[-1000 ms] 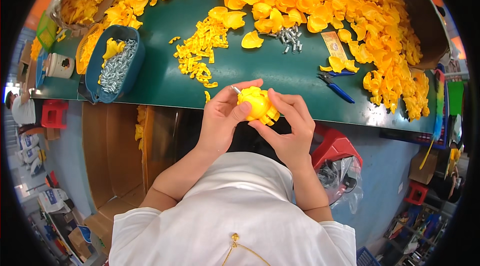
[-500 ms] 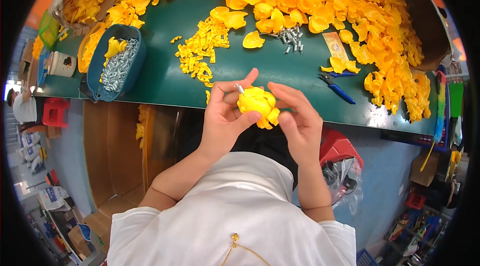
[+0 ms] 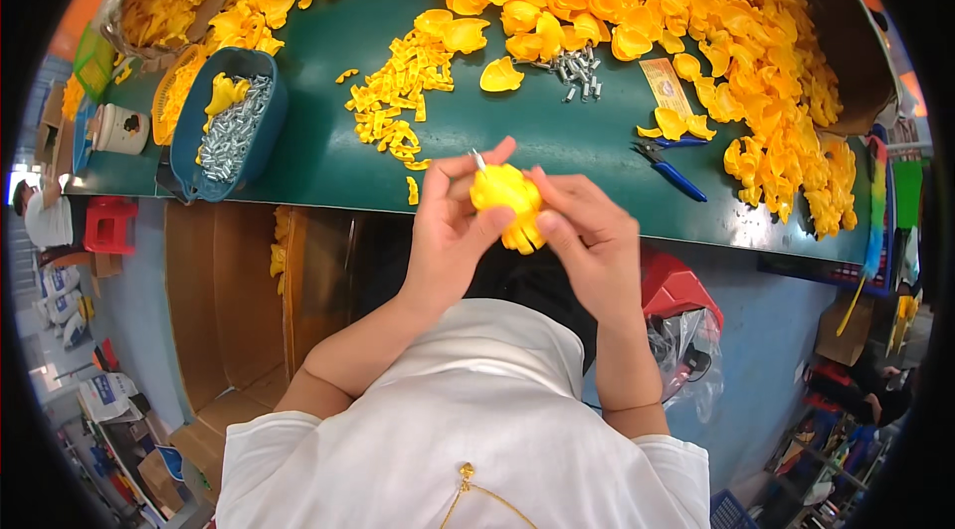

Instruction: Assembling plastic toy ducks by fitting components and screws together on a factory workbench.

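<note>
A: Specify the pose of the left hand (image 3: pixel 443 241).
B: Palm turned inward; fingers curled around the yellow part (image 3: pixel 505 193), thumb across its near left face, holding it.
A: And the right hand (image 3: pixel 600 246)?
B: Fingers bent; thumb and fingertips closed against the part's right side.
A: Part location?
B: Between both hands, in line with the near edge of the worktop (image 3: pixel 318 121). A slim silver piece (image 3: pixel 478 161) projects at its far left.
</note>
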A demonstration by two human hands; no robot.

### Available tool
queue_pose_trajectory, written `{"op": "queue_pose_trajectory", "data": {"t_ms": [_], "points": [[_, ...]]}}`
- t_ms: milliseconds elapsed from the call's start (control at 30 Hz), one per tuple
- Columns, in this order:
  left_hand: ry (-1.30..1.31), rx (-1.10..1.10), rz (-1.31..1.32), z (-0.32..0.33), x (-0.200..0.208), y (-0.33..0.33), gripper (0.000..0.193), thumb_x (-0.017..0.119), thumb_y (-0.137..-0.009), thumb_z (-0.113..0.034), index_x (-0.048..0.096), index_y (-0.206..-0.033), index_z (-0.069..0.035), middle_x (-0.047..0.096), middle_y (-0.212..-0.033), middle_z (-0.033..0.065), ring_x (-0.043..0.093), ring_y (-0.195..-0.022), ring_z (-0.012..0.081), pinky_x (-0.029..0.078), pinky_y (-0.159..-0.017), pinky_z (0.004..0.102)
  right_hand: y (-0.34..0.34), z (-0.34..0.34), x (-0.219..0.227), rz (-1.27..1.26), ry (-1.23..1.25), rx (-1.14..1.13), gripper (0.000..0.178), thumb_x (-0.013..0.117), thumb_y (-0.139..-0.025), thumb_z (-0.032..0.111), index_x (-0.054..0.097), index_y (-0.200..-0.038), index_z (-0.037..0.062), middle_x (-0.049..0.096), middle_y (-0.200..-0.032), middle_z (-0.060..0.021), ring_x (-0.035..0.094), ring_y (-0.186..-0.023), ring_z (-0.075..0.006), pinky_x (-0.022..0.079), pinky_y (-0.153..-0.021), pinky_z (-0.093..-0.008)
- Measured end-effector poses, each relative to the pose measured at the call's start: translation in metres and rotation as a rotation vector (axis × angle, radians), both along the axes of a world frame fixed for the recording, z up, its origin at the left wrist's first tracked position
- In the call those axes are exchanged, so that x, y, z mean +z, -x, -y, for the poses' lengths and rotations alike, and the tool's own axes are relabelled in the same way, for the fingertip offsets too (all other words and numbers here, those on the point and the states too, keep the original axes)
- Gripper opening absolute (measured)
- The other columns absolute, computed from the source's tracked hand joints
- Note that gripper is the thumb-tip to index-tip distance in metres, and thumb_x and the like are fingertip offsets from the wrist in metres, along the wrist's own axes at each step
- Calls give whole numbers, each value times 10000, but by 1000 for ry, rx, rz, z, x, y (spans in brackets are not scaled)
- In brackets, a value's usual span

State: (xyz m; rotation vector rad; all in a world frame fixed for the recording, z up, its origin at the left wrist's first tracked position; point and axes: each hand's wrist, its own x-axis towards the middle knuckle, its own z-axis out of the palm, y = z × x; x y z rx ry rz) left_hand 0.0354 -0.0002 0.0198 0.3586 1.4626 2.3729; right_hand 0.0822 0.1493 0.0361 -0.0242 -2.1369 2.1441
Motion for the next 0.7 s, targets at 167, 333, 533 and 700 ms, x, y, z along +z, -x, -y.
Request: {"op": "queue_pose_trajectory", "data": {"t_ms": [167, 333, 533, 700], "points": [[-30, 33, 108, -3, 2, 4, 461, 594, -877, -77, 352, -1265, -18, 510, -1213, 134, 532, -1092, 188, 448, -935, 317, -2, 19, -4, -166, -481, -207, 634, 768, -660, 23, 527, -1247, 11, 507, -1184, -128, 546, -1036, -206, 503, -793, -275], [-122, -225, 137, 15, 1, 12, 374, 635, -833, -68, 500, -1179, -29, 532, -1181, 113, 529, -1086, 183, 440, -931, 329, -9, 14, -14, -270, -227, -233, 503, 795, -623, 5, 606, -1090, 8, 575, -1041, -114, 590, -911, -209, 493, -793, -293], [-55, -160, -225, 19, 2, 6, 374, 681, -800, -80, 528, -1136, -16, 535, -1172, 145, 528, -1079, 204, 437, -933, 339, -14, 17, -11, -433, -260, -188, 429, 806, -615, -8, 616, -1000, -8, 616, -966, -111, 590, -910, -204, 490, -796, -287], [-69, -138, -140, 19, 3, 6, 396, 685, -796, -82, 521, -1151, -17, 529, -1191, 138, 516, -1093, 193, 434, -936, 332, -9, 32, 3, -238, 137, -284, 441, 813, -608, -3, 614, -1000, -8, 590, -986, -108, 579, -939, -200, 489, -824, -294]]}}
